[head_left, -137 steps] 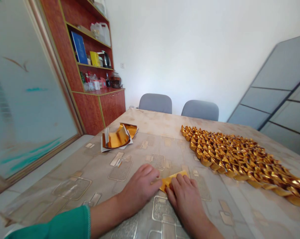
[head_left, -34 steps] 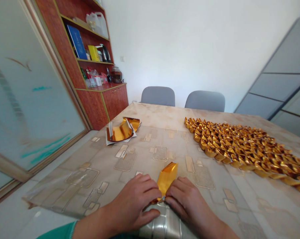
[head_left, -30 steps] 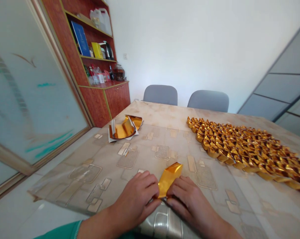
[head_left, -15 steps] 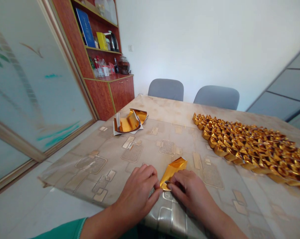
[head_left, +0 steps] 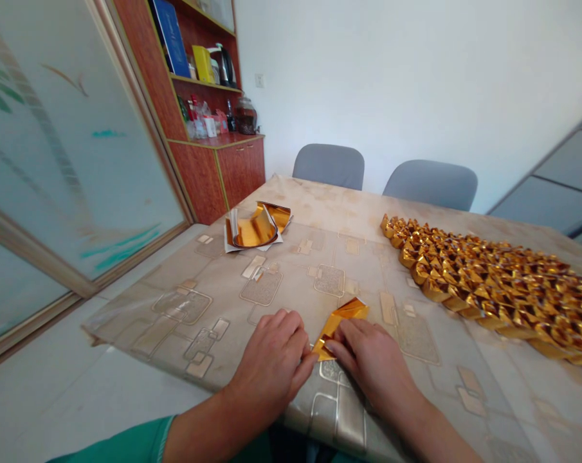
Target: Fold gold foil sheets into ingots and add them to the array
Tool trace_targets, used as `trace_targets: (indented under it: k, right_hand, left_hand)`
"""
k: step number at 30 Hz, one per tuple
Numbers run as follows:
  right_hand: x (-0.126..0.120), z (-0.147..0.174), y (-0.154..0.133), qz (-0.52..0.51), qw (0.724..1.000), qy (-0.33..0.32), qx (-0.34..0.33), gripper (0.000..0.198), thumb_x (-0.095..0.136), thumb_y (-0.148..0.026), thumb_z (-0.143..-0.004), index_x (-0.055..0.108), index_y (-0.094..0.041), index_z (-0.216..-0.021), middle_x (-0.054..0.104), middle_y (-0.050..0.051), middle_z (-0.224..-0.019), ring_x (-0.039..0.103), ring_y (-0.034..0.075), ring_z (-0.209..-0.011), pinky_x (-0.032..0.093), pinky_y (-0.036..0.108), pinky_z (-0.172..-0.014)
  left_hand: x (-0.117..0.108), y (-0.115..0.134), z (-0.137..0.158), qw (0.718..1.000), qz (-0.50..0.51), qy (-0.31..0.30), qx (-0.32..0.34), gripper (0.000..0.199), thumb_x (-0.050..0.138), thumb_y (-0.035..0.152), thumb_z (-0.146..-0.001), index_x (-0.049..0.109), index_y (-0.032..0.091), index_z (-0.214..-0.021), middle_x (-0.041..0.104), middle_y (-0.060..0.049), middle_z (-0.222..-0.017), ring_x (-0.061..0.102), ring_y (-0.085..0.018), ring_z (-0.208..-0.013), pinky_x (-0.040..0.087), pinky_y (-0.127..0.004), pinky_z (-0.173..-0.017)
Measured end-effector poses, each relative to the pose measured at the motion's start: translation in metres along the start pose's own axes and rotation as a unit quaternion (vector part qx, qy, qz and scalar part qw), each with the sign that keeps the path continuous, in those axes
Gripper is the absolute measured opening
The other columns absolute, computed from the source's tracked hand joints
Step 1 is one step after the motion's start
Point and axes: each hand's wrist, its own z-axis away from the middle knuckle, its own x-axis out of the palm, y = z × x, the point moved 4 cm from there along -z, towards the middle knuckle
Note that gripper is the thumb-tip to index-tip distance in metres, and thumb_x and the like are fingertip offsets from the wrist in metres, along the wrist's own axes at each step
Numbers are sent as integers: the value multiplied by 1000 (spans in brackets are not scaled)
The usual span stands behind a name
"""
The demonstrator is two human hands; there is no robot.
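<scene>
a plain white wall (head_left: 391,77) backs the room, and in front of it we sit at a table (head_left: 305,199) with a cover patterned in rounded rectangles. on its near part, between our two hands, lies a folded strip of gold foil paper (head_left: 352,308), slanting away to the right, its far end creased to a point; we take it as our landmark. at its right side our right hand (head_left: 375,354) grasps its near part between thumb and fingers. at its near left corner our left hand (head_left: 276,354) has the thumb touching, the fingers curled; whether it pinches the paper we cannot tell. beyond it to the left we see a curled stack of gold sheets (head_left: 254,231) with white backing; to its right, well apart, close rows of folded gold pieces (head_left: 483,276). farther beyond it stand two gray chairs (head_left: 329,166), and far to its left a reddish wooden cabinet (head_left: 245,167).
</scene>
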Motion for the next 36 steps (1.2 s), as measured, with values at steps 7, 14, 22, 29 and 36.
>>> trace_targets:
  k: [7, 14, 22, 29, 36]
  right_hand:
    - [-2, -2, -3, 35, 999, 13, -7, 26, 58, -39, -93, 55, -21, -73, 64, 2, -72, 59, 20, -62, 37, 31, -60]
    - [-2, 2, -1, 60, 996, 69, -7, 34, 49, -47, -96, 50, -22, -73, 60, 3, -71, 56, 19, -59, 35, 30, -57]
    - [1, 8, 3, 85, 994, 63, -1, 22, 60, -36, -90, 49, -21, -78, 61, 4, -74, 59, 24, -66, 37, 34, -62]
    - [1, 13, 10, 94, 994, 57, -1, 18, 59, -33, -90, 51, -21, -79, 63, 4, -76, 60, 26, -72, 39, 37, -64]
    - [-7, 17, 16, -16, 998, 46, 33, 11, 66, -21, -83, 57, -21, -89, 65, 6, -91, 60, 25, -83, 44, 37, -71]
  left_hand:
    - [3, -1, -5, 999, -15, -37, -28, 13, 65, 17, -81, 55, 18, -74, 56, -3, -82, 49, -22, -82, 37, -36, -71]
    - [-1, 3, -9, 996, 28, -40, 73, 3, 63, 22, -89, 64, 23, -91, 62, -1, -97, 51, -20, -90, 38, -34, -78]
    - [5, 7, 4, 980, -30, -13, 194, 11, 54, 26, -95, 64, 20, -97, 64, -1, -86, 53, -20, -84, 38, -38, -86]
    - [-1, 4, 23, 975, -31, -57, 214, 32, 45, 18, -97, 51, 19, -129, 65, -5, -113, 55, -22, -102, 19, -49, -112]
    - [-3, 6, 13, 978, -34, -93, 183, 33, 54, 31, -94, 53, 23, -126, 66, -2, -107, 57, -21, -102, 13, -52, -116]
